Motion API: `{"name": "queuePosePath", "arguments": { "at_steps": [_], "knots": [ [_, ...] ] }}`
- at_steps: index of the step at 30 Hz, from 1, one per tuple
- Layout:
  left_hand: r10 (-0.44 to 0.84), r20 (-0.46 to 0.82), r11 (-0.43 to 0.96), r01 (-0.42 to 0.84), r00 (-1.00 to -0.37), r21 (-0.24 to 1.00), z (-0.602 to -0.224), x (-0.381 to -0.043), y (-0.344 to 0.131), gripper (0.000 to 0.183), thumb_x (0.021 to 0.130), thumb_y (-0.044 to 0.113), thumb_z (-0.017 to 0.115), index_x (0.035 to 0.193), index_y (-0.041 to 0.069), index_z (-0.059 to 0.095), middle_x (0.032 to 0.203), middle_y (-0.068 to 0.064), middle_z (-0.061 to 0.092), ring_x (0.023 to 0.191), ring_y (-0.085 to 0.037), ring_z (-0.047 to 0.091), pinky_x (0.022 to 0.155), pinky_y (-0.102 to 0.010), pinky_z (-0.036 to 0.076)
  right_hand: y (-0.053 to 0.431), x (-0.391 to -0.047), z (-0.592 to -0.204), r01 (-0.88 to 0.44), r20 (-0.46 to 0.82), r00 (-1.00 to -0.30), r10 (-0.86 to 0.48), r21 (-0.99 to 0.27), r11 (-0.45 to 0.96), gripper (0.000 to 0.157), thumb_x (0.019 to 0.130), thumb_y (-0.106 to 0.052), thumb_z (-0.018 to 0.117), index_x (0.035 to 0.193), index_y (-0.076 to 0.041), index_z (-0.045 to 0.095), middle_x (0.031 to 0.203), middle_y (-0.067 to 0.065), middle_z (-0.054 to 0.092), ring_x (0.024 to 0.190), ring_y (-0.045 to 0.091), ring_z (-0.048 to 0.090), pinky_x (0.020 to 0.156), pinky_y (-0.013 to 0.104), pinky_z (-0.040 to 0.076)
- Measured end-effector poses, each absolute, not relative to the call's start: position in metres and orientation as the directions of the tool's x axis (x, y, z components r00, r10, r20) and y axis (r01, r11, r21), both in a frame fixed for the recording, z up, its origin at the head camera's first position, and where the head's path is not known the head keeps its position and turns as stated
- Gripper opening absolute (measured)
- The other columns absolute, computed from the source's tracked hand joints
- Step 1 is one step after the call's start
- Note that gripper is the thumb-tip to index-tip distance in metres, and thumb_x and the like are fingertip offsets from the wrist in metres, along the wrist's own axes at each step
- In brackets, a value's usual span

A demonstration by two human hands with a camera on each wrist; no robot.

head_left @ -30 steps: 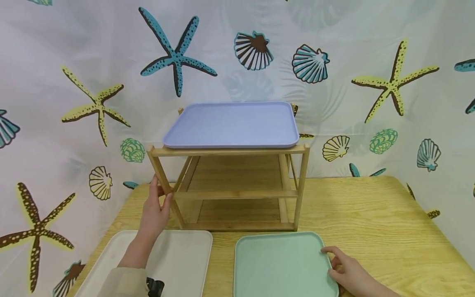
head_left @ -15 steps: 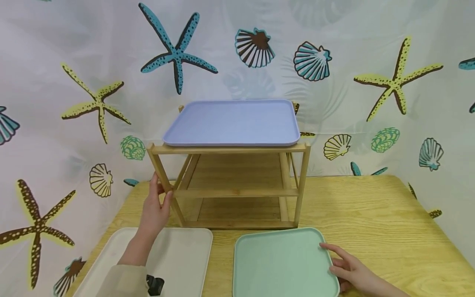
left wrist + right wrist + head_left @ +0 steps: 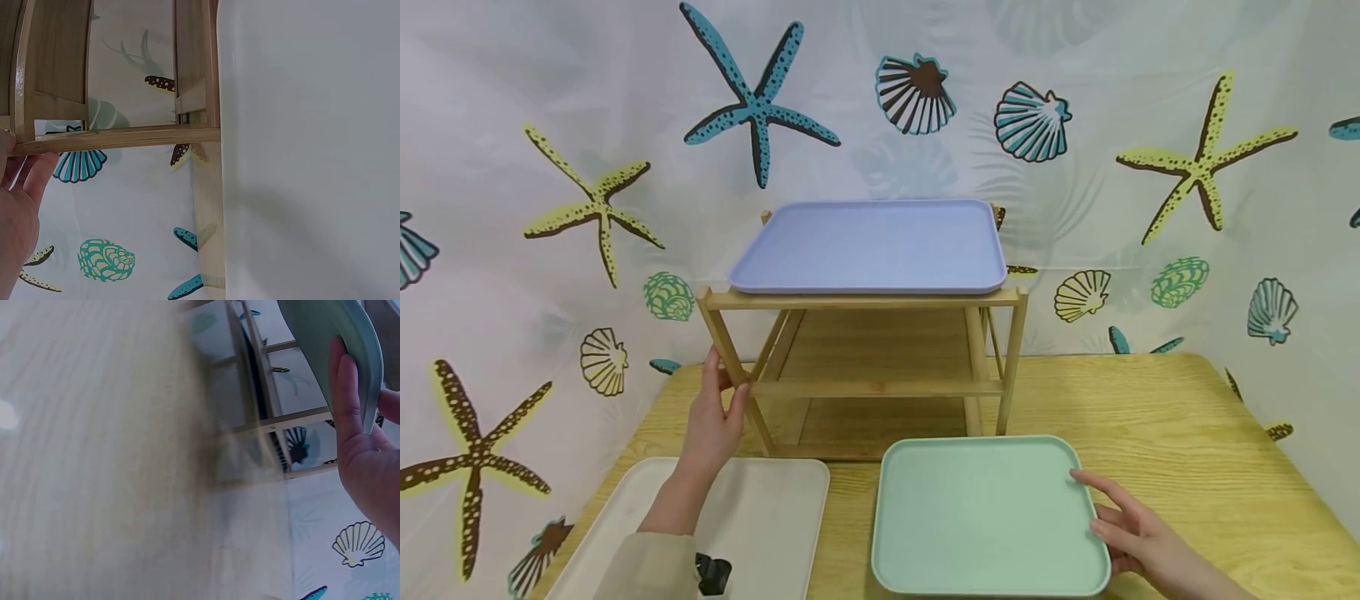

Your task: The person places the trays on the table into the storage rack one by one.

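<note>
My left hand [image 3: 713, 429] grips the left front post of a wooden shelf rack [image 3: 880, 389], thumb on the near side. The left wrist view shows its fingers [image 3: 40, 175] round the same post. With my right hand [image 3: 1138, 533] I hold a mint green tray [image 3: 985, 517] by its right edge. In the right wrist view the tray [image 3: 344, 344] is lifted off the table, fingers flat along its underside and thumb at the rim. A lavender tray [image 3: 872, 248] lies on the rack's top tier. The two lower tiers show bare wood.
A white tray [image 3: 767, 517] lies on the wooden table [image 3: 1165, 433] at front left, under my left forearm. Behind the rack hangs a curtain [image 3: 1075, 100] printed with starfish and shells, which also closes off both sides.
My right hand has raised the green tray and shifted it slightly right; its far edge now overlaps the rack's bottom front rail. The left hand stays on the post.
</note>
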State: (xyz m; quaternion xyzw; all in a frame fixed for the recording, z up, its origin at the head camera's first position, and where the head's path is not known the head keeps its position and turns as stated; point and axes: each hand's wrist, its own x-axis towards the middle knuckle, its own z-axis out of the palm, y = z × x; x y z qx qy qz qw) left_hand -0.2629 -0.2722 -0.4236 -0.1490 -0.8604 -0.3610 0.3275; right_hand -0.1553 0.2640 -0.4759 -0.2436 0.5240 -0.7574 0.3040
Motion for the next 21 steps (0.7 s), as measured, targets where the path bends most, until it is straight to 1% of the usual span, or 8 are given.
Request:
{"name": "queuePosePath", "arguments": {
  "at_steps": [3,6,11,14,19,21],
  "knots": [
    [0.017,0.668,0.697,0.488,-0.744,0.526,-0.423,-0.263,-0.273,0.064,0.093,-0.01,0.054,0.147,-0.002,0.02,0.102,-0.03,0.056,0.098,-0.047,0.056,0.078,-0.061,0.046,0.264,-0.155,-0.467,0.194,0.056,-0.704,-0.708,-0.944,-0.267,0.057,0.107,-0.002,0.027,0.144,-0.043,0.04,0.133,-0.003,0.057,0.107,0.024,0.063,0.08,0.036,0.055],
    [0.016,0.655,0.705,0.473,-0.755,0.528,-0.423,-0.262,-0.273,0.064,0.094,-0.009,0.054,0.147,-0.001,0.019,0.103,-0.03,0.055,0.099,-0.047,0.056,0.076,-0.061,0.048,0.261,-0.154,-0.457,0.194,0.049,-0.714,-0.698,-0.944,-0.265,0.057,0.107,-0.002,0.028,0.143,-0.044,0.04,0.133,-0.003,0.057,0.109,0.024,0.062,0.082,0.037,0.054],
    [0.018,0.639,0.714,0.457,-0.769,0.53,-0.422,-0.261,-0.273,0.064,0.095,-0.007,0.055,0.147,0.0,0.019,0.105,-0.03,0.054,0.099,-0.047,0.056,0.073,-0.06,0.049,0.25,-0.152,-0.441,0.182,0.032,-0.741,-0.671,-0.952,-0.247,0.055,0.107,-0.005,0.029,0.145,-0.043,0.037,0.132,0.005,0.056,0.107,0.024,0.063,0.082,0.038,0.054],
    [0.016,0.635,0.713,0.454,-0.773,0.534,-0.422,-0.261,-0.273,0.064,0.095,-0.007,0.055,0.147,0.0,0.019,0.105,-0.03,0.054,0.099,-0.046,0.056,0.074,-0.06,0.049,0.24,-0.153,-0.433,0.151,0.052,-0.752,-0.657,-0.957,-0.248,0.054,0.107,-0.005,0.031,0.148,-0.038,0.034,0.132,0.008,0.055,0.106,0.025,0.063,0.082,0.038,0.054],
    [0.015,0.64,0.71,0.459,-0.768,0.534,-0.423,-0.262,-0.274,0.065,0.095,-0.007,0.055,0.148,-0.001,0.018,0.105,-0.03,0.055,0.099,-0.046,0.056,0.077,-0.061,0.048,0.22,-0.159,-0.424,0.092,0.131,-0.751,-0.647,-0.95,-0.299,0.055,0.105,-0.001,0.032,0.152,-0.03,0.03,0.137,0.005,0.051,0.103,0.025,0.065,0.08,0.037,0.055],
    [0.022,0.653,0.71,0.472,-0.757,0.523,-0.424,-0.262,-0.274,0.065,0.094,-0.008,0.055,0.148,-0.002,0.018,0.104,-0.03,0.055,0.099,-0.046,0.056,0.075,-0.061,0.048,0.213,-0.162,-0.422,0.07,0.15,-0.758,-0.635,-0.949,-0.307,0.054,0.105,-0.001,0.033,0.152,-0.028,0.029,0.138,0.003,0.05,0.1,0.024,0.066,0.079,0.036,0.055]
  ]
}}
